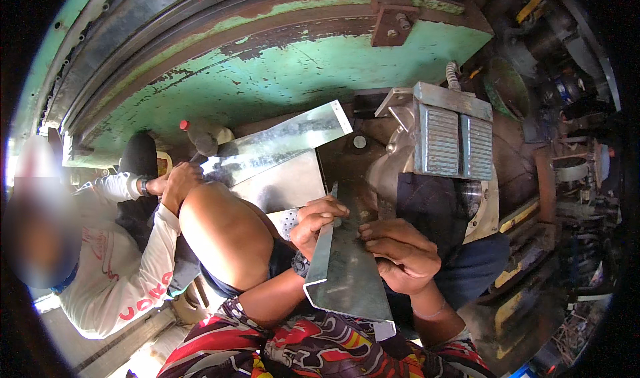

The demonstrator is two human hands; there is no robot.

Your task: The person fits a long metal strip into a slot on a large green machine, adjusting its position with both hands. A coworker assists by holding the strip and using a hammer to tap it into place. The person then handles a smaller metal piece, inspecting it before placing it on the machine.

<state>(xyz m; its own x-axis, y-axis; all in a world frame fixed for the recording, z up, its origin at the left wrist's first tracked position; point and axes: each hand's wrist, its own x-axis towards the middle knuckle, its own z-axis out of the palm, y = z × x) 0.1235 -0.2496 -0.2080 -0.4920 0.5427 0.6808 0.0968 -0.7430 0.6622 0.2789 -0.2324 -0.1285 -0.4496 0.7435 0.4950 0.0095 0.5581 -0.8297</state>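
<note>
In the head view I count one red-capped bottle (201,141), contents unclear, near the green panel (280,71), two pedals (437,141), and one bent metal sheet (350,278), its left flange pinched by my left hand (313,226), fingers together, its right edge touched by my right hand (407,255), whose finger grip I cannot tell.

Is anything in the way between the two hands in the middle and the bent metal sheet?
No, nothing I can see. The left hand holds the raised left edge of the bent metal sheet, and the right hand seems to touch its right side.
</note>
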